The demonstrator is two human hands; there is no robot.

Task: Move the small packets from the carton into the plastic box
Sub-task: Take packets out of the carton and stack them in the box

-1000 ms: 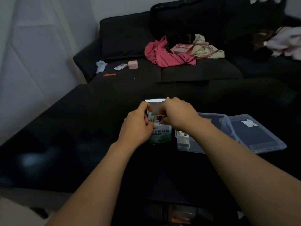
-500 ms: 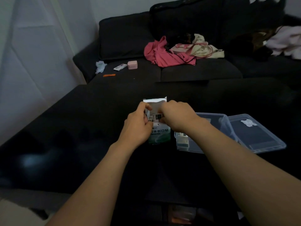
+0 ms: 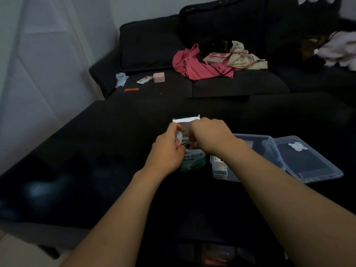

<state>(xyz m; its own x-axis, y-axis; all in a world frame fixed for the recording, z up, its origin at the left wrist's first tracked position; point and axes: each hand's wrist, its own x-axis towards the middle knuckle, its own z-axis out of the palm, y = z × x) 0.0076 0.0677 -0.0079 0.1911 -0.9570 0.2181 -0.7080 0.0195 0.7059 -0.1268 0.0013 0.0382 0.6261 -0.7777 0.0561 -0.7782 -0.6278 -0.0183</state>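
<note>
A small white-and-green carton (image 3: pixel 193 160) stands upright on the dark table, its top flap (image 3: pixel 185 119) raised. My left hand (image 3: pixel 167 149) grips the carton's left side near the opening. My right hand (image 3: pixel 209 136) has its fingertips curled into the open top, pinching small packets (image 3: pixel 185 144) that peek out there. Just right of the carton sits a clear plastic box (image 3: pixel 250 151) with a few packets (image 3: pixel 219 167) lying at its near end.
The box's clear lid (image 3: pixel 308 158) lies flat to its right. A dark sofa (image 3: pixel 212 81) behind the table carries pink clothing (image 3: pixel 196 64), a pink case (image 3: pixel 159 77), a small tube (image 3: pixel 143 80) and an orange strip (image 3: pixel 131 90).
Both hands stay at the carton's mouth. My right fingers have worked a little deeper into the opening, and the left thumb has shifted on the flap.
</note>
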